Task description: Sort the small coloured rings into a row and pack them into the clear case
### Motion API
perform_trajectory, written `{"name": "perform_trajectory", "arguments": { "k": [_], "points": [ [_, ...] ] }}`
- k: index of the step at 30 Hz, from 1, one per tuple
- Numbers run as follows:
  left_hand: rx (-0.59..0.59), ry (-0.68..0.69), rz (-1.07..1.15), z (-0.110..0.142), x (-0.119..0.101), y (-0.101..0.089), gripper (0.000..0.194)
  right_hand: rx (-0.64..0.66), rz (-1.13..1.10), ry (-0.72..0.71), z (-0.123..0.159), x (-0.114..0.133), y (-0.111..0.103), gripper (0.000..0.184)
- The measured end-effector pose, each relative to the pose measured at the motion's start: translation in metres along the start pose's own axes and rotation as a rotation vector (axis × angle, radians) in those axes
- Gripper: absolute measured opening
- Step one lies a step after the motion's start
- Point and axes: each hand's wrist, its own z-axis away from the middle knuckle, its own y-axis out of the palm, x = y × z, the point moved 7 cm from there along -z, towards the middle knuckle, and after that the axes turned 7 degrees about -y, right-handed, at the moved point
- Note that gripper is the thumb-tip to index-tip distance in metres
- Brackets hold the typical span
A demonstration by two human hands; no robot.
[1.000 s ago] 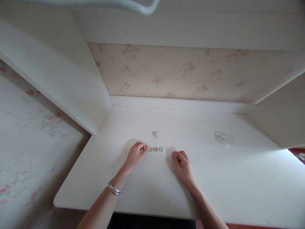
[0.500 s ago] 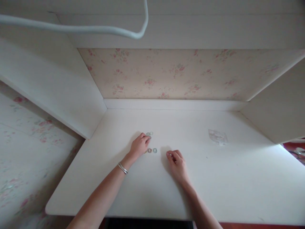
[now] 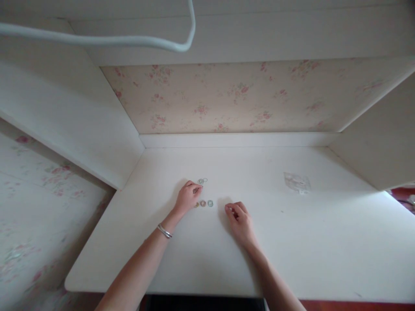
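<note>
My left hand (image 3: 188,196) is closed in a pinch at a small ring (image 3: 201,186), mostly hidden by its fingertips. Just beyond the fingers, a small group of thin pale rings (image 3: 200,181) lies on the white desk. Nearer to me is a short row: a yellowish ring (image 3: 196,204) partly behind the left hand, a reddish-brown ring (image 3: 202,203) and a green ring (image 3: 210,203). To the right of this row my right hand (image 3: 240,220) rests on the desk with thumb and fingers pressed together. Whatever it may hold is too small to make out.
A clear plastic bag (image 3: 297,183) lies on the right part of the white desk (image 3: 324,242). White side panels (image 3: 123,160) and a back wall with floral paper (image 3: 240,97) bound the desk. A white cable (image 3: 129,41) hangs across the top.
My left hand has drawn slightly left, and the ring at its fingertips is now less visible. My right hand keeps its pose. The view has shifted a little.
</note>
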Motion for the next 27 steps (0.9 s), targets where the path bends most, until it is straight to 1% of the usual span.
{"name": "perform_trajectory", "arguments": {
  "k": [3, 7, 9, 11, 15, 18, 23, 27],
  "points": [
    [-0.009, -0.044, 0.088, -0.001, 0.006, -0.003, 0.020, 0.003, 0.006, -0.002, 0.000, 0.000, 0.001, 0.030],
    [-0.055, -0.116, 0.125, -0.001, 0.010, -0.011, 0.022, 0.005, 0.011, 0.000, 0.001, -0.001, 0.002, 0.028],
    [-0.073, -0.102, 0.120, 0.003, 0.003, -0.016, 0.023, 0.004, 0.013, 0.000, 0.001, -0.002, 0.002, 0.028],
    [-0.065, -0.044, 0.099, 0.011, -0.012, -0.018, 0.023, 0.004, 0.016, 0.001, 0.001, -0.002, 0.002, 0.028],
    [-0.010, 0.095, -0.027, 0.034, -0.048, -0.013, 0.018, 0.001, 0.022, -0.007, 0.001, 0.000, 0.001, 0.028],
    [0.026, 0.140, -0.158, 0.047, -0.064, -0.005, 0.019, 0.007, 0.018, -0.011, 0.002, 0.000, 0.002, 0.028],
    [0.075, 0.177, -0.375, 0.055, -0.068, 0.009, 0.021, 0.011, 0.010, 0.009, 0.003, -0.002, 0.003, 0.027],
    [0.102, 0.187, -0.498, 0.055, -0.067, 0.014, 0.025, -0.002, 0.007, -0.008, 0.003, -0.001, 0.003, 0.027]
  ]
}}
